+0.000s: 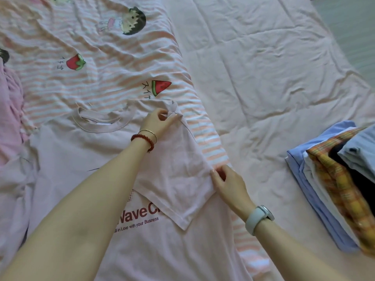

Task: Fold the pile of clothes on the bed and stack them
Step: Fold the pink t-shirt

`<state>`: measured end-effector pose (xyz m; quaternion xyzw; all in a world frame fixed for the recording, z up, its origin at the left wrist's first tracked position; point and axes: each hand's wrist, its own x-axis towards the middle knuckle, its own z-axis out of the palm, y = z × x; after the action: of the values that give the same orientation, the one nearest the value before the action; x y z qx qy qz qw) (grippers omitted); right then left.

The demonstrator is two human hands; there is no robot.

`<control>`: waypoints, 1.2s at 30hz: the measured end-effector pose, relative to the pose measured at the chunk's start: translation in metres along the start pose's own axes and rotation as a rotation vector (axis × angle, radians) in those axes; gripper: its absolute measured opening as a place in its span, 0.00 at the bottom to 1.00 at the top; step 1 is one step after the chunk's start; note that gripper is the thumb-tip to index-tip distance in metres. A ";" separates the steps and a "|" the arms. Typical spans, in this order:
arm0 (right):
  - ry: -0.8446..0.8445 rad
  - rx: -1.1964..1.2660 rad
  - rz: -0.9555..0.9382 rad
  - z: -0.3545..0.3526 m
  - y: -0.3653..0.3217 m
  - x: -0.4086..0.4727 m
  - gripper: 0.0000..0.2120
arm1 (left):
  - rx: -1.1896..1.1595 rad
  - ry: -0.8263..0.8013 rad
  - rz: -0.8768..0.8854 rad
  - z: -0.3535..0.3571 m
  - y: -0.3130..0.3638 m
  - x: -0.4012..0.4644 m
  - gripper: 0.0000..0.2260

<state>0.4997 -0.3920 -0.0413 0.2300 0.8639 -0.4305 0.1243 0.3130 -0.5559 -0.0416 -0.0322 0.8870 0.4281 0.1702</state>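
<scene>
A pale pink T-shirt (154, 240) lies flat, front up, near the bed's lower left corner, its red lettering partly covered by its own sleeve (174, 179), which is folded inward across the chest. The left hand (157, 120) pinches the shoulder end of that sleeve near the collar (99, 126), a grip closed on cloth; a red bead bracelet and a thin bangle sit at its wrist. The right hand (227, 183), with a pale watch on its wrist, grips the sleeve's folded outer edge. Under the shirt spreads a pink striped sheet (91, 74) printed with fruit. A stack of folded clothes (334, 179) sits at the bed's right edge, on a pink quilt (263, 67).
</scene>
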 end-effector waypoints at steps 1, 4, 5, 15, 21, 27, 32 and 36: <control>-0.008 0.005 -0.027 -0.001 0.002 0.000 0.12 | 0.037 0.015 0.013 0.003 0.004 0.007 0.16; -0.011 0.076 -0.089 0.002 0.012 -0.001 0.06 | 0.007 0.061 0.057 0.013 0.016 0.025 0.09; 0.009 0.092 -0.087 0.005 0.015 -0.002 0.07 | -0.058 0.075 0.048 0.016 0.021 0.029 0.08; 0.432 -0.292 -0.341 0.017 0.018 -0.012 0.08 | 0.365 0.236 0.151 0.037 0.031 0.015 0.16; 0.095 -0.640 -0.878 0.021 0.037 -0.042 0.20 | 0.771 0.154 0.387 0.032 -0.039 -0.099 0.25; -0.184 -0.899 -0.723 0.022 0.039 -0.051 0.23 | 0.870 -0.137 -0.011 0.018 -0.088 -0.114 0.27; -0.186 -0.819 -0.704 0.039 0.021 -0.091 0.24 | 0.490 0.072 -0.023 0.007 -0.067 -0.165 0.23; -0.264 -0.739 -0.663 0.057 0.016 -0.142 0.24 | 0.143 0.288 -0.174 -0.012 -0.093 -0.265 0.17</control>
<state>0.6311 -0.4704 -0.0279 -0.1719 0.9619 -0.1379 0.1620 0.5775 -0.6478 -0.0169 -0.1576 0.9242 0.3387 0.0795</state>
